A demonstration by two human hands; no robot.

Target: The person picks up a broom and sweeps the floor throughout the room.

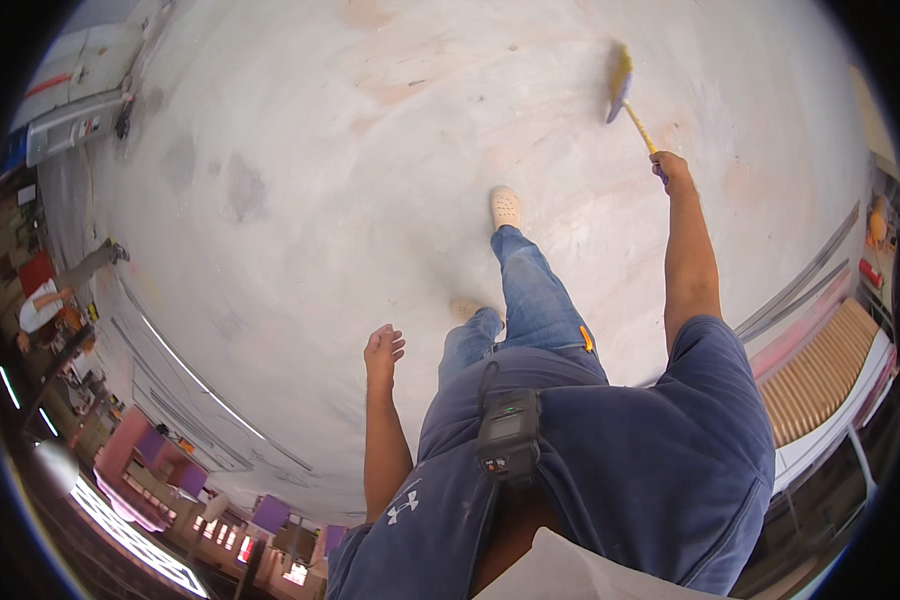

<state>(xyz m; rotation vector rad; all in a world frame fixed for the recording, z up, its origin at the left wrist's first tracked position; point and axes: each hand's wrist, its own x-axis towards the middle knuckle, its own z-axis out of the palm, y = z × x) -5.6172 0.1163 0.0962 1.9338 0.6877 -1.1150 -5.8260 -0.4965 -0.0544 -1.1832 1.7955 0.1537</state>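
Observation:
My right hand (pixel 669 170) is wrapped round the yellow handle of a broom (pixel 640 128), with the arm stretched out ahead and to the right. The broom's yellow-and-purple head (pixel 621 85) is at the pale floor (pixel 390 180); whether its bristles press on it I cannot tell. My left hand (pixel 384 346) hangs at my left side, its fingers loosely bent and a little apart, and nothing is in it.
A person (pixel 45 305) stands at the far left near cluttered benches. Metal strips (pixel 210 390) lie along the floor on the left. To the right are long bars (pixel 805 268) and a stack of ribbed brown material (pixel 820 370). A grey machine (pixel 75 125) stands upper left.

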